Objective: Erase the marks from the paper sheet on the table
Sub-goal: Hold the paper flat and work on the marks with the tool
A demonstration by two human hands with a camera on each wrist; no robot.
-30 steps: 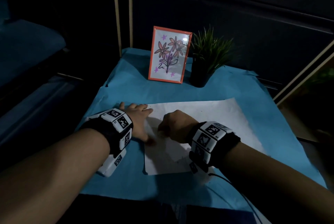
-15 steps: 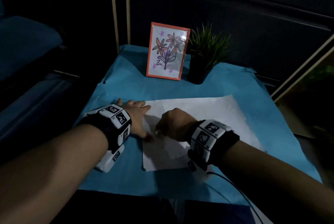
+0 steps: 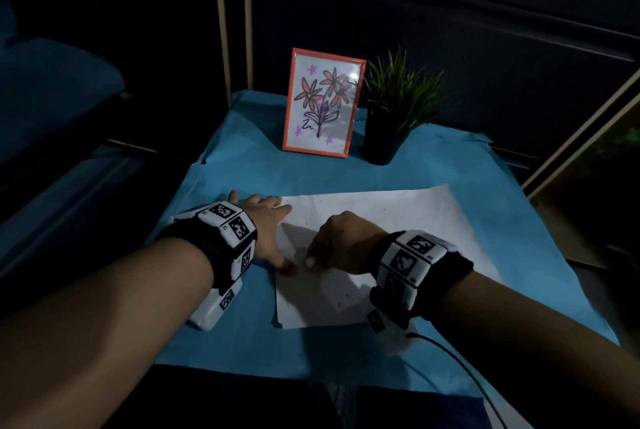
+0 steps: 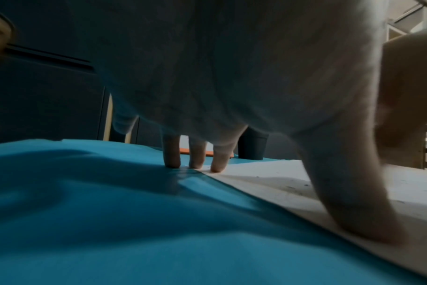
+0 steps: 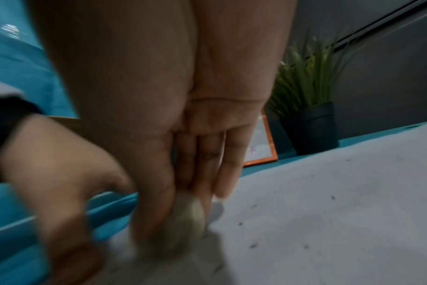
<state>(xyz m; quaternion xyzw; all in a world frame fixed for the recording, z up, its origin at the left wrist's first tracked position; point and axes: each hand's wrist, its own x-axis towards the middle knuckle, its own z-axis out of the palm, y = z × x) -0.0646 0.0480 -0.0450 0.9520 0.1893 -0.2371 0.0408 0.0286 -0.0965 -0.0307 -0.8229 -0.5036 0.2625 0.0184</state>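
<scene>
Rubbing is going on right now, so the job looks partly done, not finished. On the left, the left hand point(image 3: 265, 226) lies flat and spread, its fingers point(image 4: 217, 160) straight, pressing the left edge of the paper point(image 3: 408, 220) so it stays put; it holds nothing. Next to it, the right hand point(image 3: 346, 243) is curled, with thumb and fingers pinching a small pale eraser point(image 5: 190, 214) and pushing it down on the sheet near the left edge, close to the left thumb. The paper lies flat on the blue cloth point(image 3: 242, 179) on the table, in front of the person, with a frame point(image 3: 323, 103) and a plant point(image 3: 398, 99) standing behind it. The sheet looks white and mostly bare. Little dark crumbs point(image 5: 305, 245) are scattered over it, which I think are eraser bits, so some marks may be gone already. I cannot see clear marks left, but the part under the hands is in shadow. The crumbs will likely need brushing off.
</scene>
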